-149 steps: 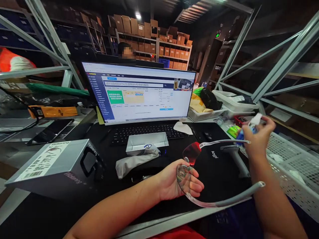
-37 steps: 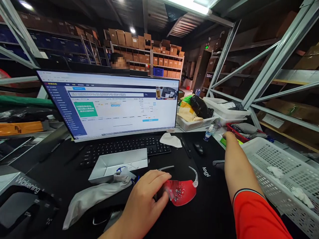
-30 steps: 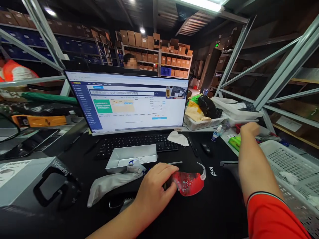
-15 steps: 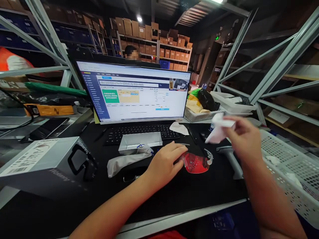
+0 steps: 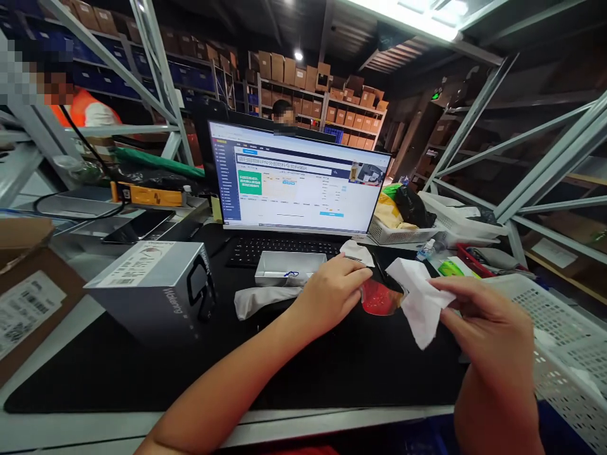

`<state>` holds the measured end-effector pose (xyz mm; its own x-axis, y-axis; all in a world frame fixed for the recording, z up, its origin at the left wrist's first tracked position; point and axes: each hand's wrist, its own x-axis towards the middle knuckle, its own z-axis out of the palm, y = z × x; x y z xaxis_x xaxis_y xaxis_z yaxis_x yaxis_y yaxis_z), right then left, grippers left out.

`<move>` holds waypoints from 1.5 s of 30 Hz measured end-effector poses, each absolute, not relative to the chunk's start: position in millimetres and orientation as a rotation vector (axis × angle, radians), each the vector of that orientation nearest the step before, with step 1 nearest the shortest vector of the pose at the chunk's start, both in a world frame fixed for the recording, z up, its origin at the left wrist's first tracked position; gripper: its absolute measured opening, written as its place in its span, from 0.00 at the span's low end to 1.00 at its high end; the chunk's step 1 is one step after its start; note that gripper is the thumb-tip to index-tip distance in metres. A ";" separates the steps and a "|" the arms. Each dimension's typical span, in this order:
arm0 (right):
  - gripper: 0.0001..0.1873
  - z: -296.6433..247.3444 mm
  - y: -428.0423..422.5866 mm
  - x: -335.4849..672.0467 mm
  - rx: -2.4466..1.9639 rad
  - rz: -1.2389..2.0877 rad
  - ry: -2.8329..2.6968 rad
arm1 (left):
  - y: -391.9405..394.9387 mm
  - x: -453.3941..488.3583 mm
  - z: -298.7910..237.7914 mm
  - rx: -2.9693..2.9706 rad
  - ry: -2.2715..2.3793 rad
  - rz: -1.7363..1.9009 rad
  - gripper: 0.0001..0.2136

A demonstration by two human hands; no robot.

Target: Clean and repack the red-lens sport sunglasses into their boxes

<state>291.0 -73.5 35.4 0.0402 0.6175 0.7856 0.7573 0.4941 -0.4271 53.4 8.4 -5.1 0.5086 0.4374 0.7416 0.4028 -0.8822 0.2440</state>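
Two hands working: my left hand [image 5: 332, 296] grips red-lensed safety glasses [image 5: 380, 298]; my right hand [image 5: 488, 322] pinches a white tissue [image 5: 419, 300] just beside them.

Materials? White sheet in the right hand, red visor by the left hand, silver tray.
The limp white sheet looks like matte nonwoven wipe or tissue: soft creases. The red-tinted curved visor looks like glossy tinted plastic: smooth shine. The shallow silver tray seems satin sheet metal or foil-faced card: crisp folded edges, hard to tell.
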 end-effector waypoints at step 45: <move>0.14 25.5 -5.3 245.2 -0.943 0.414 -2.410 | 12.8 30.7 0.4 2.785 0.610 1.498 0.07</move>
